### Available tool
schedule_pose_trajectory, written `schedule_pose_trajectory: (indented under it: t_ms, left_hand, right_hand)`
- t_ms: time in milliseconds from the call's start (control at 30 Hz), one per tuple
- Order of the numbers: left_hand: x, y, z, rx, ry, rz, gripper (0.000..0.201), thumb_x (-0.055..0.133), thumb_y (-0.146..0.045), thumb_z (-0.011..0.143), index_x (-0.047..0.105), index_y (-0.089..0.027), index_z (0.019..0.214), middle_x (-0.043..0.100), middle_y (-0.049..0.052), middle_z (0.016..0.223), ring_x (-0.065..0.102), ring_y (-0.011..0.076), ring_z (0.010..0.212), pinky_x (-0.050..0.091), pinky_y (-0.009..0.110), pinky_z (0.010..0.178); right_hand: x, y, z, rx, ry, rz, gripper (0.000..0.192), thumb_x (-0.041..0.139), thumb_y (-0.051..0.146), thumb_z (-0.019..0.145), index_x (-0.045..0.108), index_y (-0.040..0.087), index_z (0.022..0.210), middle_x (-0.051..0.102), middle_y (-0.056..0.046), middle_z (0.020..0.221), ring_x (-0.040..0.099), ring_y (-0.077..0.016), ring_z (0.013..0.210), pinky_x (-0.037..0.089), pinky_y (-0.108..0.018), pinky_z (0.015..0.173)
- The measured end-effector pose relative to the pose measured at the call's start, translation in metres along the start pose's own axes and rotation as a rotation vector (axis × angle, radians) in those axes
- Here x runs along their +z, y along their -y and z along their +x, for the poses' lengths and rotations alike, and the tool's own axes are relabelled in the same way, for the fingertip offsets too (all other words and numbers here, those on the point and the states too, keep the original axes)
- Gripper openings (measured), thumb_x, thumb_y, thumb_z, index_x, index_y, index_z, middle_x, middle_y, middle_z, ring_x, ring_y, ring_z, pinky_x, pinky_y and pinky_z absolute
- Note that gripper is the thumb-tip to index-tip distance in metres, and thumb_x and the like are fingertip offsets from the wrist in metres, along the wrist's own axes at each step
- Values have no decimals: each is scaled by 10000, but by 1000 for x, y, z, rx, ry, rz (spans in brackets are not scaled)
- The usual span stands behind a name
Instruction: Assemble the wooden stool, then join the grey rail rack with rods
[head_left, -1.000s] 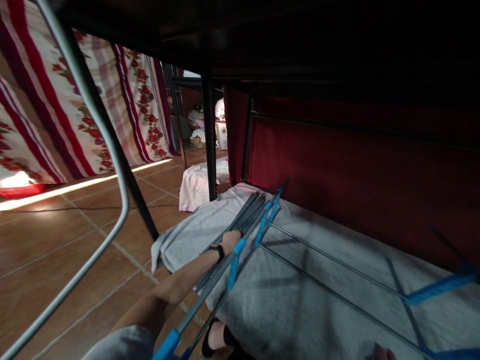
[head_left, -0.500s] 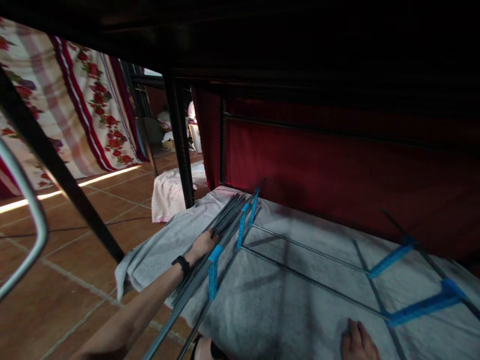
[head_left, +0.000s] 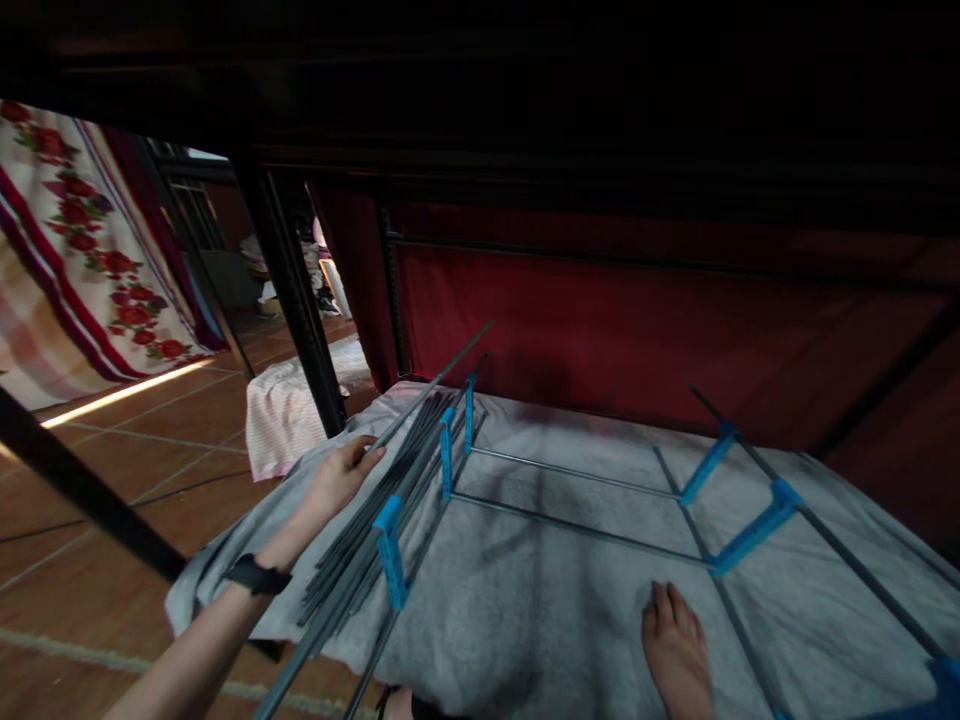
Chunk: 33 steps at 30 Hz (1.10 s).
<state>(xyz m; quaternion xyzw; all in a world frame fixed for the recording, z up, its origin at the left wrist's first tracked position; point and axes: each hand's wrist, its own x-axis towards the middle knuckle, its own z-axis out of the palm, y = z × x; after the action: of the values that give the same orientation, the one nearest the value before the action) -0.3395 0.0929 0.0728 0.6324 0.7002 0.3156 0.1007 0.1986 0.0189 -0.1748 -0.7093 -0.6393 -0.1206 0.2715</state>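
Note:
My left hand (head_left: 341, 478), with a dark wristband behind it, is closed on one thin grey metal rod (head_left: 442, 373). The rod slants up and away over a bundle of similar rods (head_left: 367, 535) on the grey cloth. My right hand (head_left: 677, 645) lies on the cloth with its fingers stretched out, holding nothing visible. Between the hands sits a frame of grey rods joined by blue plastic connectors. One blue connector (head_left: 392, 552) stands upright beside the bundle, and another (head_left: 756, 525) slants at the frame's right side. Two thin crossbars (head_left: 585, 527) link the sides.
A grey cloth (head_left: 517, 620) covers the low surface under a dark overhead structure. A black post (head_left: 289, 300) rises at its far left corner. Behind hangs a dark red sheet (head_left: 570, 320). Tiled floor (head_left: 82, 585) and a floral curtain (head_left: 90, 230) are to the left.
My left hand has lifted one rod off the bundle and moved it up and left. My right hand shows more fully on the cloth. The view has shifted to the right.

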Motion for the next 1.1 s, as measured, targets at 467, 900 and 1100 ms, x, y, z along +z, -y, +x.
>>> schedule_pose_trajectory:
  t_ms: [467,900,1100]
  left_hand:
    - [-34,-52,10,425,235,46,524,480,-573,904,696,-191,1190,737,84,1157,682,242,1038,518,307,926]
    - [-30,-86,46,537,396,219,468,526,-591,858,710,-294,1170,744,5,1162,667,257,1065,482,328,940]
    - [-23,-142,50,631,449,289,427,518,-554,853,739,-290,1104,759,-16,1045,690,237,934,492,266,791]
  right_hand:
    - [18,-14,-9,-33,4,-80,452,324,219,934,639,93,1232,601,-217,1347,510,-313,1305,373,-496,1085]
    - [3,-11,10,434,-28,741,437,529,363,816,676,156,1171,631,-140,1307,543,-294,1260,362,-482,1140]
    - [-37,4,35,670,-81,1186,357,680,357,721,711,206,1043,739,-67,1066,659,-256,1024,465,-459,1024]
